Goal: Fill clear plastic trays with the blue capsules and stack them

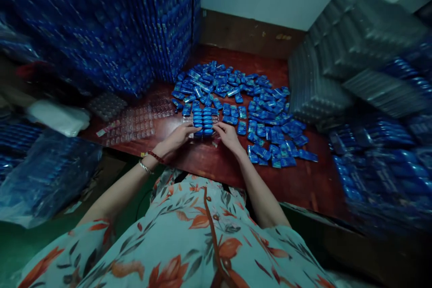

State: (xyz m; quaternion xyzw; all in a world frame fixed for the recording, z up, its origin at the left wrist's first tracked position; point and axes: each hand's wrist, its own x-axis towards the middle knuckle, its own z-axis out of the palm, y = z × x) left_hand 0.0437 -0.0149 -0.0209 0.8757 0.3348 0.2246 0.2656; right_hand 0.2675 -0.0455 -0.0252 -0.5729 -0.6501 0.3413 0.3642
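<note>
Close to the table's front edge, small blue packets (198, 121) lie in two neat columns on a clear plastic blister tray (215, 118). My left hand (182, 135) is at the near left corner of the columns, fingers closed with the tips against the lowest packets there. On the other side, my right hand (227, 135) pinches at the right column's edge with thumb and forefinger. Part of the tray is hidden under the packets and fingers. Just beyond and to the right lies a loose spread of similar blue packets (232, 85).
Clear empty blister trays (138, 121) lie on the red-brown table (209, 162) to the left. A tall stack of filled blue trays (158, 22) rises behind them. Grey stacked trays (310, 76) stand at the back right, with more blue packs (381, 162) on the right.
</note>
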